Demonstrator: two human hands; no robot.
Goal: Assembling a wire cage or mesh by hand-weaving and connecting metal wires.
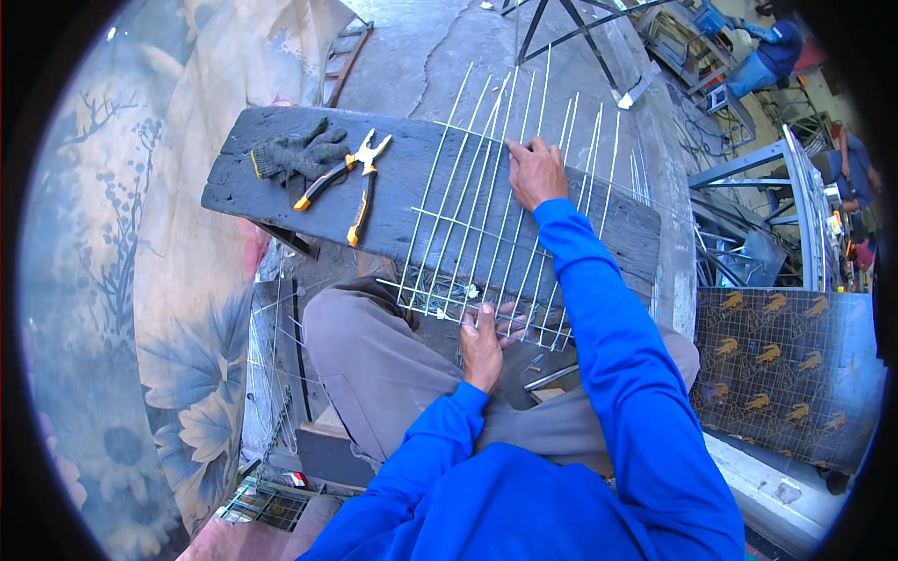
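Observation:
A grid of thin pale metal wires [465, 225] lies tilted across a dark wooden bench [245, 182] and reaches over its near edge toward my lap. My left hand [482, 348] holds the grid's near edge, thumb on top and some fingers under the wires. Farther up, my right hand [538, 173] is closed on the grid by a far cross wire; what its fingertips pinch is partly hidden. Long wire ends stick out beyond the bench's far edge. To the left, pliers [361, 165] with orange and black handles lie with jaws apart, beside a dark knitted glove [304, 154].
A floral cloth [201, 280] hangs along the left. At right stand metal frames [790, 206] and a patterned dark panel [776, 374]. Black metal legs [571, 37] rise beyond the bench. Two people [769, 54] are in the far right background. More wire mesh [267, 505] lies lower left.

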